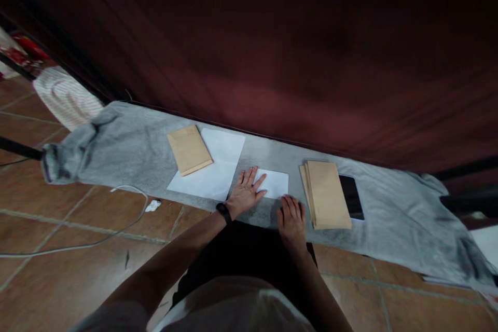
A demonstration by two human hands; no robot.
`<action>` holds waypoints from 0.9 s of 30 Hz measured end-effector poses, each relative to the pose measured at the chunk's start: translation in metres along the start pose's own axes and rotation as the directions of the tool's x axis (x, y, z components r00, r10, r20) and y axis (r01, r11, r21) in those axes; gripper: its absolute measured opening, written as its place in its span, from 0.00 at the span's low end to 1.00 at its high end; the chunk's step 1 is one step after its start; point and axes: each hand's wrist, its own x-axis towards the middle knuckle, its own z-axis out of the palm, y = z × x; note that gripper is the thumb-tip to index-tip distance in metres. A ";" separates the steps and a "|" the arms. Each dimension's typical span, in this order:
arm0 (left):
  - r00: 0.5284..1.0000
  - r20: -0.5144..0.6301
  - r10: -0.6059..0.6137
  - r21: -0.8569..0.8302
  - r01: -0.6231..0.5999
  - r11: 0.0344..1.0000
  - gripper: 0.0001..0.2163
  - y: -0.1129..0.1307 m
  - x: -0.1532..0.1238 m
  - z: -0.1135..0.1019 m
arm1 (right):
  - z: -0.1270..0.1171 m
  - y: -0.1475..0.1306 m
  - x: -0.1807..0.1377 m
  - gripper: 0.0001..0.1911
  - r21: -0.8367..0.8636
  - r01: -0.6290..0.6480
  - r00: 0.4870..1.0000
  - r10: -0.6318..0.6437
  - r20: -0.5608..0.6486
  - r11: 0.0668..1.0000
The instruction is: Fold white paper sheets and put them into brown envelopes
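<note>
As the head camera looks down, the left hand lies flat, fingers spread, on the left end of a small folded white paper, clasping nothing, while the right hand rests palm down, fingers straight, tips touching the paper's near right edge. The paper lies on the grey cloth, long axis left to right, just ahead of both hands, with a stack of brown envelopes just to its right.

Clock bearings from frame centre. Grey cloth spread over tile floor. Brown envelope at 9, on white sheets. Envelope stack at 4; dark slab, possibly a phone, just beside it. White cable at 8. Maroon curtain at 12.
</note>
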 end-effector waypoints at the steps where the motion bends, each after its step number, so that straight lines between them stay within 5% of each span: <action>1: 1.000 -0.001 0.000 0.001 0.000 1.000 0.29 0.000 0.000 0.000 | 0.001 0.000 0.004 0.23 0.014 -0.006 1.000 0.006 -0.005 1.000; 13: 0.999 -0.027 0.027 -0.007 -0.027 1.000 0.28 -0.005 0.002 0.007 | 0.023 -0.026 0.074 0.25 0.057 0.021 0.991 -0.029 0.130 0.998; 27: 0.998 -0.050 0.046 -0.013 -0.046 0.999 0.28 -0.005 0.003 0.006 | 0.024 0.010 0.071 0.28 -0.036 -0.077 0.995 0.079 0.054 0.996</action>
